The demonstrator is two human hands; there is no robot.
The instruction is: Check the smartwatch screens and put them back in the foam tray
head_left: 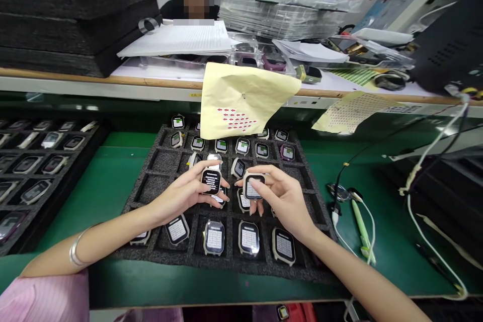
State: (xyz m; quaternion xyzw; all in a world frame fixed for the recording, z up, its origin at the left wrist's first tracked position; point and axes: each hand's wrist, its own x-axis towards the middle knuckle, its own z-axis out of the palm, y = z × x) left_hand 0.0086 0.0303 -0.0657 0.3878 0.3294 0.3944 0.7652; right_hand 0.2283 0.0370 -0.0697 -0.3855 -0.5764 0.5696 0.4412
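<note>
My left hand [188,188] grips a smartwatch case [211,181] without a strap, its black screen lit with lines of white text. In my right hand [285,196] is another strapless smartwatch [254,187], showing a pale grid; the thumb lies on its screen. Both are held above a black foam tray [156,163] divided into square compartments. Several more watches sit in it, among them one [214,238] in the front row and one with a purple case [287,152] at the right. My hands hide some of the middle compartments.
A second foam tray [90,146] of watches lies left. Yellow sticker sheets [249,95] hang from the shelf edge. Black foam blocks [75,15], papers [181,40] and clear plastic trays [283,17] crowd the shelf. Cables and a green pen [361,229] lie right. People sit beyond.
</note>
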